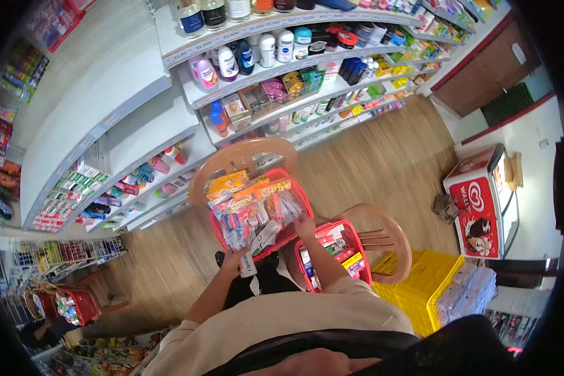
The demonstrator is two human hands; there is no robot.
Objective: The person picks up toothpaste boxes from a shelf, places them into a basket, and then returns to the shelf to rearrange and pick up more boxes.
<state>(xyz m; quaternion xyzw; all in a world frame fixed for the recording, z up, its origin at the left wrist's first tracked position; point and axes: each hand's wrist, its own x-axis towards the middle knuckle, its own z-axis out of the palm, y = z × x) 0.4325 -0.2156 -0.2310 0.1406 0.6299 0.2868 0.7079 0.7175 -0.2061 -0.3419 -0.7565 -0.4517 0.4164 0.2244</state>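
Note:
My left hand [233, 258] is closed around a small white box with dark lettering [247, 266], at the near left edge of a red basket [303, 190]. This basket rests on a tan plastic chair [247, 148] and is heaped with orange, pink and white packets [250, 203]. A white and grey pack [267, 234] lies on the near side of the heap. My right hand [304, 227] is at the basket's right side, close to some pale packs; its fingers are too blurred to make out. Below that arm sits a second red basket [365, 271] holding small boxes and tubes.
Curved white shelves [131, 94] stretch across the front, with roll-on deodorants [267, 50] and bottles. A second tan chair [398, 241], yellow crates [423, 282] and a red ice cream freezer [476, 216] stand to the right. Another red basket [89, 306] is at lower left.

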